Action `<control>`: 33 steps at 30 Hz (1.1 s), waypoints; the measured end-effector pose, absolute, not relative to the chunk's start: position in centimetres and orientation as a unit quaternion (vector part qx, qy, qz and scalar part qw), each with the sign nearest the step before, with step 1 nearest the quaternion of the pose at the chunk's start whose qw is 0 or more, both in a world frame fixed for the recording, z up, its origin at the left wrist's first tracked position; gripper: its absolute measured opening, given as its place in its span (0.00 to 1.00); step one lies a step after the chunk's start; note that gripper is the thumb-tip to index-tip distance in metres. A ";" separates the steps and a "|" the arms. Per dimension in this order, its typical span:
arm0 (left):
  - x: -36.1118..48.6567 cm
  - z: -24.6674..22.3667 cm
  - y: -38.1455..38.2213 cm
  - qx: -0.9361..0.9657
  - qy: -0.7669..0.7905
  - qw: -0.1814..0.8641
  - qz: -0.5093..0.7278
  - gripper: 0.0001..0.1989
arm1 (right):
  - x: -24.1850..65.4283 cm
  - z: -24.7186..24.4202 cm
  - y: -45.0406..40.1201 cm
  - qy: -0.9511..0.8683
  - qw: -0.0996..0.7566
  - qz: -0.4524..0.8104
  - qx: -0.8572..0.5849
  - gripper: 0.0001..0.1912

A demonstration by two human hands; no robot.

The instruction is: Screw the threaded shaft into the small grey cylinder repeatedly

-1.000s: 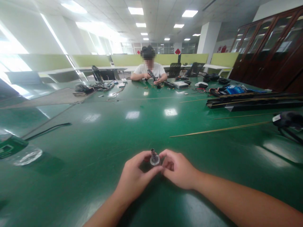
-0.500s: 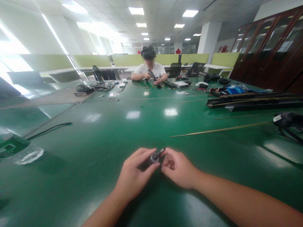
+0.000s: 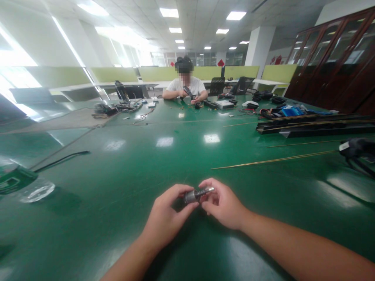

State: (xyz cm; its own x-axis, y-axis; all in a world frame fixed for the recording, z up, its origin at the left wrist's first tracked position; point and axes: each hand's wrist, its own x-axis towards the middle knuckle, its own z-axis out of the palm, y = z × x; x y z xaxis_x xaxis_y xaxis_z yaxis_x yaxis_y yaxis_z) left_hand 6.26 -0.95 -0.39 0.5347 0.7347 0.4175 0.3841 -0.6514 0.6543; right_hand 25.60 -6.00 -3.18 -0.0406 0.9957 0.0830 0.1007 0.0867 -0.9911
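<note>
My left hand (image 3: pixel 170 208) grips a dark metal cylinder with a thin shaft (image 3: pixel 191 196) between thumb and fingers. The shaft looks coiled like a spring near its base and ends in a bright tip, pointing right and slightly up. My right hand (image 3: pixel 222 203) is cupped beside the shaft, its thumb and index finger apart with the shaft passing between them. I cannot make out whether its curled fingers touch the metal. Both hands are held above the green table (image 3: pixel 131 171).
Thin brass-coloured rods (image 3: pixel 272 159) lie to the right, near black channels (image 3: pixel 316 127) and a black device (image 3: pixel 357 150). A plastic bottle (image 3: pixel 36 189) and black cable (image 3: pixel 63 159) are at left. Across the table, a person (image 3: pixel 187 86) holds a power tool (image 3: pixel 188 92).
The metal part has swung in my left hand, so its shaft points more to the right and shows more side-on. My right hand's fingers have spread apart around the shaft.
</note>
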 end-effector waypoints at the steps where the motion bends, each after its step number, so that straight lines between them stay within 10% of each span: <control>1: 6.2 -0.4 -0.9 0.842 0.326 0.250 0.349 0.10 | 25.6 -3.2 -6.0 -0.556 0.485 0.460 -0.495 0.21; 33: 5.5 -0.7 -0.2 0.866 0.304 0.236 0.320 0.12 | 25.2 -3.1 -5.5 -0.502 0.528 0.480 -0.489 0.09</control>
